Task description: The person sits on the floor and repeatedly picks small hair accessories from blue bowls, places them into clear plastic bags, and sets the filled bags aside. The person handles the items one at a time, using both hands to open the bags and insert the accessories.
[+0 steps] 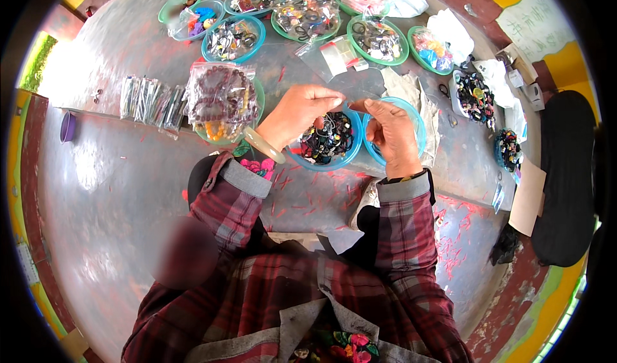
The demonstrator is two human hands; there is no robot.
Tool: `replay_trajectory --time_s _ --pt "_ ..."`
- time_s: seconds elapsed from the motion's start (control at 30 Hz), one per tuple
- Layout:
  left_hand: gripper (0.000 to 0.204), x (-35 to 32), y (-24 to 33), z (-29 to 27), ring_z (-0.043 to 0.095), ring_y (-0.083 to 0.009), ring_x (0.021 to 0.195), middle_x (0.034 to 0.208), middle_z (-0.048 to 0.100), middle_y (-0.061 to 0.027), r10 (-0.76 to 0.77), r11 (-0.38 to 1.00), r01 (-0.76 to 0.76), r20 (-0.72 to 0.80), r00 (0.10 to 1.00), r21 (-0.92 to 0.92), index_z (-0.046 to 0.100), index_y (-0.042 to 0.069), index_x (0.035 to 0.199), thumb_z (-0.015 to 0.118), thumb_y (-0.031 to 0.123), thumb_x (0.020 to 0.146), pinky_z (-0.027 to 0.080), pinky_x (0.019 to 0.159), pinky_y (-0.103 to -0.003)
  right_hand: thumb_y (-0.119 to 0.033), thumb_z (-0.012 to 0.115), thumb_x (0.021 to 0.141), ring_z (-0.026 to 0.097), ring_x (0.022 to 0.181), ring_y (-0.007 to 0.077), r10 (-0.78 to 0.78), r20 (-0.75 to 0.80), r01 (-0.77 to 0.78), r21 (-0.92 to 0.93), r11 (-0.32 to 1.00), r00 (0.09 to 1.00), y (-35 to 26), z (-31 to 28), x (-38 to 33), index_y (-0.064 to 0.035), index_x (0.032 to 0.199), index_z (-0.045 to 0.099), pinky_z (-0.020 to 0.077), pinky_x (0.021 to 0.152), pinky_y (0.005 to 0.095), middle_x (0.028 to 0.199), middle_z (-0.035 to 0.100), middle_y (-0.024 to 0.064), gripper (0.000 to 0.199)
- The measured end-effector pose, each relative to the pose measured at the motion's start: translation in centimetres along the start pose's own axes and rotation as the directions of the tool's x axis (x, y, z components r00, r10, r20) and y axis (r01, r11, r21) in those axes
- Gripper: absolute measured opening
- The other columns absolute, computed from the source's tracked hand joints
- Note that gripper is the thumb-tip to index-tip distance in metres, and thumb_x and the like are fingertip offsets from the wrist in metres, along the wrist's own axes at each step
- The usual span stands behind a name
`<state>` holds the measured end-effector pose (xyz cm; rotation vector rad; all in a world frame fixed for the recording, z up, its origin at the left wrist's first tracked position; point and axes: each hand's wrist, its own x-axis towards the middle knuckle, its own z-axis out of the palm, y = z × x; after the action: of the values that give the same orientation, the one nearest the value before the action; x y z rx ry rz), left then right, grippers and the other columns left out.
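Observation:
My left hand (297,117), with a pale bangle (264,145) at its wrist, reaches over a blue bowl (334,163) of small dark and coloured beaded pieces (329,138). Its thumb and fingertips are pinched together. Facing it, my right hand (393,133) is above a second blue bowl (419,122), its thumb and forefinger also closed in a pinch. The fingertips of both hands nearly meet. Whatever they hold between them is too small or thin to make out. My right hand hides most of what lies in the second bowl.
Packed bead bracelets (222,96) rest on a green bowl left of my hands, beside bagged slim items (153,104). Farther back stand several bowls, including a blue-rimmed one (234,39). A white basket (457,96) of dark pieces is at right; a purple cup (67,127) is far left.

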<state>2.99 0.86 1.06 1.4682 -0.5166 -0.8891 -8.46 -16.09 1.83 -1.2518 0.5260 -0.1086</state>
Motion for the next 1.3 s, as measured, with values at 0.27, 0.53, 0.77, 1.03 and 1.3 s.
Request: replay_trajectory --time_s 0.27,0.53,0.77,1.03,1.3 --pt "0.023 0.0 0.1 0.3 0.059 -0.0138 0.09 0.109 0.058 -0.0105 0.105 0.973 -0.11 -0.036 0.994 -0.202 0.059 -0.006 0.106 0.052 0.007 0.088 0.051 0.079 -0.027 -0.021 0.06 0.084 0.05 0.042 0.0089 0.061 0.165 -0.089 0.168 0.982 0.984 -0.3 0.2 0.2 0.0005 0.097 0.063 0.0328 0.035 0.0199 0.071 0.064 0.0076 0.025" --pt "0.027 0.1 0.2 0.6 0.059 -0.0175 0.095 0.107 0.059 -0.0106 0.115 0.963 -0.102 0.039 0.993 -0.248 0.054 -0.005 0.113 0.05 0.01 0.09 0.051 0.083 -0.03 -0.025 0.058 0.086 0.053 0.045 0.0092 0.063 0.154 -0.093 0.196 0.976 0.986 -0.9 0.8 0.0 -0.0002 0.1 0.062 0.0334 0.037 0.0187 0.065 0.062 0.0056 0.029" --pt "0.029 0.4 -0.6 0.9 0.06 -0.0178 0.095 0.105 0.059 -0.0099 0.127 0.964 -0.116 0.031 0.991 -0.24 0.054 -0.005 0.113 0.05 0.014 0.091 0.051 0.081 -0.03 -0.03 0.054 0.088 0.057 0.051 0.0101 0.056 0.197 -0.082 0.131 0.988 0.979 -0.1 -0.2 0.6 0.0024 0.103 0.06 0.0359 0.039 0.0181 0.087 0.066 0.0104 0.036" --pt "0.031 -0.5 0.6 1.1 0.057 -0.0127 0.091 0.105 0.058 -0.0069 0.107 0.961 -0.086 0.067 0.992 -0.263 0.054 -0.004 0.113 0.05 0.018 0.092 0.053 0.07 -0.025 -0.035 0.049 0.09 0.059 0.054 0.0113 0.035 0.268 -0.08 0.159 0.984 0.963 -1.4 0.6 -0.2 0.0039 0.113 0.054 0.0386 0.04 0.0181 0.093 0.065 0.0137 0.045" --pt "0.027 -0.1 0.2 0.7 0.058 -0.0129 0.09 0.105 0.059 -0.0086 0.048 0.964 -0.053 -0.023 0.999 -0.259 0.057 -0.004 0.109 0.051 0.015 0.091 0.052 0.072 -0.025 -0.038 0.048 0.089 0.057 0.06 0.012 0.015 0.274 -0.059 0.151 0.987 0.962 -1.2 0.7 0.0 0.0055 0.114 0.053 0.0377 0.047 0.0186 0.105 0.062 0.015 0.051"
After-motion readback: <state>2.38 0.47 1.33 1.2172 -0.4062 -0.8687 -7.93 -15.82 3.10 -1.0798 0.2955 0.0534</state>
